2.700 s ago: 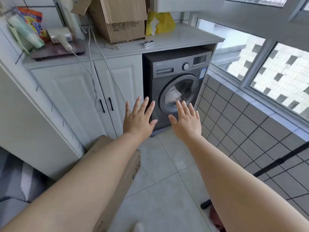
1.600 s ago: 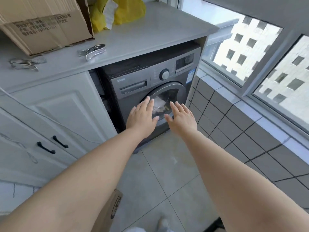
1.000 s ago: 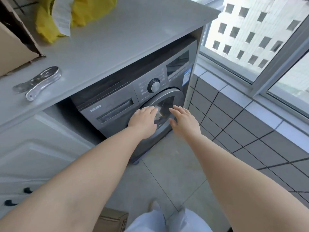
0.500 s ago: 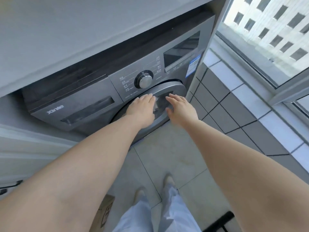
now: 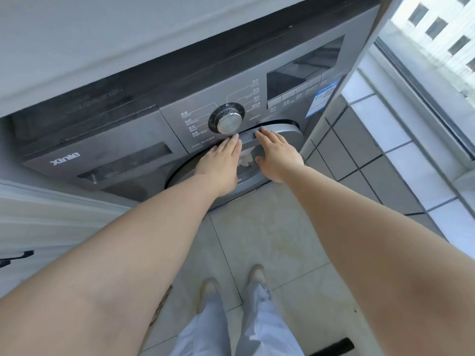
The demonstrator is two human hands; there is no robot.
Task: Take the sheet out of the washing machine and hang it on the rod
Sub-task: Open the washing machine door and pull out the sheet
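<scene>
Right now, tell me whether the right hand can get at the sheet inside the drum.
Probably not yet. The right hand lies open against the round door, which looks shut, so its glass stands between the hand and the pale sheet behind it.

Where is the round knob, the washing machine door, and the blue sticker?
knob [image 5: 229,123]: head view, its shiny front face.
door [image 5: 282,128]: head view, its grey upper rim.
sticker [image 5: 321,100]: head view, its middle.

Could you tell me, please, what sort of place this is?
Probably a home laundry nook on an enclosed balcony: a grey front-loading washing machine sits under a pale countertop, beside a tiled low wall and a large window.
</scene>
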